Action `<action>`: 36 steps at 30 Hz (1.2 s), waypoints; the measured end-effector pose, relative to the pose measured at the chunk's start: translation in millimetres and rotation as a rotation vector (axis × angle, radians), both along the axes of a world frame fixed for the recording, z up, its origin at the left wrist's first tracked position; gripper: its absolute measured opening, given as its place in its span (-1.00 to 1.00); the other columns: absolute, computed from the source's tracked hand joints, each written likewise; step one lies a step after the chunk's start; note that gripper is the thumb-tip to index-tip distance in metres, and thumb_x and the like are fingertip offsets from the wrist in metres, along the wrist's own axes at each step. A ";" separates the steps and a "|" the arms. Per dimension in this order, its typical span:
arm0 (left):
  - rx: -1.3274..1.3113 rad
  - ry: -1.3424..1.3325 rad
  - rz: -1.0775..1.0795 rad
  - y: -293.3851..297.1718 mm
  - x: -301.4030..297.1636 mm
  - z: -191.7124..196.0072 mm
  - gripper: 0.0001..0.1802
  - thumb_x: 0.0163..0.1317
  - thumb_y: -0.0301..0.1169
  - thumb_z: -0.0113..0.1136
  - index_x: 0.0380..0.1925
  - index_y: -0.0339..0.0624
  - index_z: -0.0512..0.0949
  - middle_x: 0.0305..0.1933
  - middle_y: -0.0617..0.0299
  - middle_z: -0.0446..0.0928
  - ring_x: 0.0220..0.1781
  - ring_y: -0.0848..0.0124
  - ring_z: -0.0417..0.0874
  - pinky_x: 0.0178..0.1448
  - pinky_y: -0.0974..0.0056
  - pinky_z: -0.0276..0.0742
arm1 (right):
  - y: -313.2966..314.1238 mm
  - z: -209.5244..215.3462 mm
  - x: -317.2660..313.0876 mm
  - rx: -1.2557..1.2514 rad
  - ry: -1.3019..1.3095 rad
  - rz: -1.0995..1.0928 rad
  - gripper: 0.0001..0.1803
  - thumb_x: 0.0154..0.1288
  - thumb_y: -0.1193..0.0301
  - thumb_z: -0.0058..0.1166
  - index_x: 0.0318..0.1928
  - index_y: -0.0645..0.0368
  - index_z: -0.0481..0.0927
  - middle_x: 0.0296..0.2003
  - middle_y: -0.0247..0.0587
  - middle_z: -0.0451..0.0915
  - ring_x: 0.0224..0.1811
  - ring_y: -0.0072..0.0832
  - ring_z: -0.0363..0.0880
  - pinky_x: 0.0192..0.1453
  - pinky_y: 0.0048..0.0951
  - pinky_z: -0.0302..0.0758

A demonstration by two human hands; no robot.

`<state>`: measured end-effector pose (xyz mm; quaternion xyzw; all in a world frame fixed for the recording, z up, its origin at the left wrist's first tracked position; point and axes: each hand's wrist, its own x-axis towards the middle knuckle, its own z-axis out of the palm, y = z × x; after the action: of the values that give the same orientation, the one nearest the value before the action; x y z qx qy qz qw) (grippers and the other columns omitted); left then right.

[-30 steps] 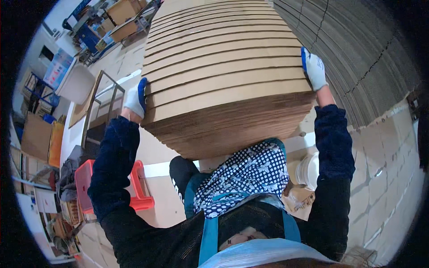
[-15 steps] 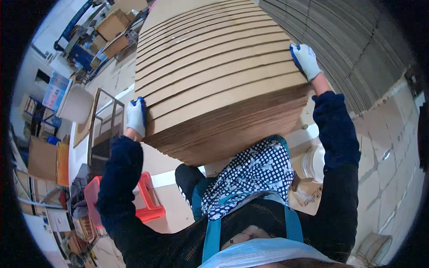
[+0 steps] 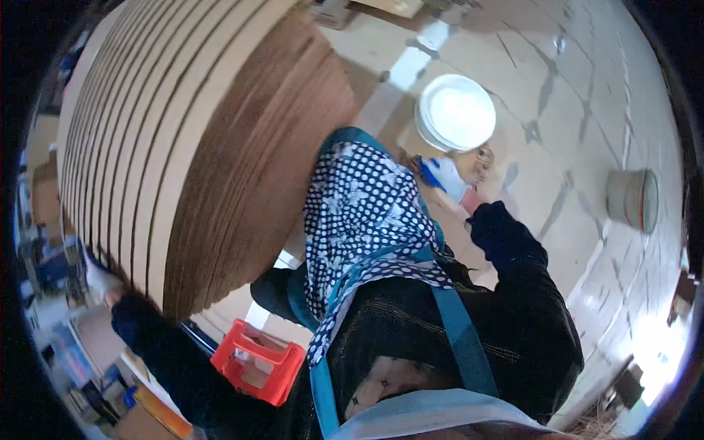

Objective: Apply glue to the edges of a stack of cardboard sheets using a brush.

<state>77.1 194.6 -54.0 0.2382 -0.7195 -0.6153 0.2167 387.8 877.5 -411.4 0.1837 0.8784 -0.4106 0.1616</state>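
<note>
No lettering, number, label or sign can be read on anything in view here.

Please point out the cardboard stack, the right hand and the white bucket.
Cardboard stack [image 3: 249, 161], head view: its layered side.
Right hand [image 3: 446, 177], head view: its gloved middle.
White bucket [image 3: 456, 111], head view: its top.

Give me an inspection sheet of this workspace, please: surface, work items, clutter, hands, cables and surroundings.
Surface: light tiled floor with grey marks along its seams.
Job's things: cardboard stack, its sheets overlapping in steps; white bucket on the floor.
Clutter: red stool near the stack; pale round container farther right.
Hands: both gloved; left hand at the stack's side, right hand beside the bucket; blur hides either grip.
Cables: nothing seen.
Surroundings: blurred items along the left edge; bright glare at lower right.
</note>
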 end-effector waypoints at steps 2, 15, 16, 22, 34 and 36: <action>-0.023 -0.038 -0.031 0.7 -9.0 -14.5 -0.60 0.23 -0.18 0.06 -0.16 -0.33 0.55 -0.20 0.24 0.58 -0.27 0.38 0.59 -0.19 0.33 0.48 | -3.5 -47.2 43.6 -0.421 -0.313 -0.240 -0.49 0.23 0.14 0.00 0.08 0.19 0.33 -0.24 -0.04 0.51 -0.15 -0.35 0.48 -0.27 -0.37 0.48; -0.307 -0.144 0.004 -14.6 -9.8 -13.6 -0.52 0.04 -0.07 0.26 -0.41 -0.39 0.59 -0.47 0.28 0.50 -0.49 0.46 0.39 -0.37 0.29 0.32 | 11.8 -150.9 7.5 -0.480 0.119 -1.052 -0.67 0.06 0.14 0.22 -0.31 0.14 0.58 -0.49 -0.26 0.56 -0.61 -0.48 0.50 -0.56 -0.45 0.41; -0.359 -0.151 -0.011 -14.2 -11.6 -14.6 -0.54 0.10 -0.13 0.19 -0.31 -0.42 0.55 -0.37 0.25 0.51 -0.40 0.44 0.44 -0.29 0.32 0.36 | 15.6 -146.5 9.0 -0.351 -0.013 -1.029 -0.67 0.07 0.14 0.21 -0.30 0.13 0.59 -0.51 -0.27 0.55 -0.62 -0.48 0.49 -0.57 -0.46 0.40; -1.129 0.093 -0.310 -83.6 -9.3 -11.5 -0.57 0.20 -0.24 0.10 -0.09 -0.42 0.50 -0.21 0.23 0.55 -0.30 0.42 0.54 -0.20 0.37 0.46 | -33.8 -37.6 27.2 0.065 0.208 -0.569 -0.65 0.19 0.18 0.09 -0.21 0.23 0.58 -0.55 -0.32 0.53 -0.65 -0.58 0.43 -0.55 -0.55 0.40; -1.164 0.133 -0.392 -95.7 -24.9 -14.6 -0.57 0.20 -0.23 0.09 -0.10 -0.42 0.50 -0.25 0.27 0.56 -0.33 0.45 0.53 -0.21 0.37 0.44 | 107.9 24.6 -43.0 -0.293 0.525 -0.823 -0.72 0.21 0.28 0.12 -0.18 0.21 0.58 -0.53 -0.50 0.49 -0.58 -0.75 0.36 -0.51 -0.67 0.32; -1.078 0.115 -0.361 -75.0 -19.1 -26.7 -0.57 0.19 -0.23 0.09 -0.11 -0.42 0.51 -0.24 0.26 0.56 -0.33 0.45 0.53 -0.21 0.38 0.43 | 107.2 19.0 -45.5 -0.177 0.407 -0.740 -0.74 0.19 0.27 0.14 -0.21 0.19 0.59 -0.54 -0.52 0.48 -0.60 -0.76 0.35 -0.53 -0.67 0.30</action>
<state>58.0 119.6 -80.8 -0.0665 -0.9481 -0.2003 0.2379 342.3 984.7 -392.5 0.3872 0.7286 -0.5424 -0.1581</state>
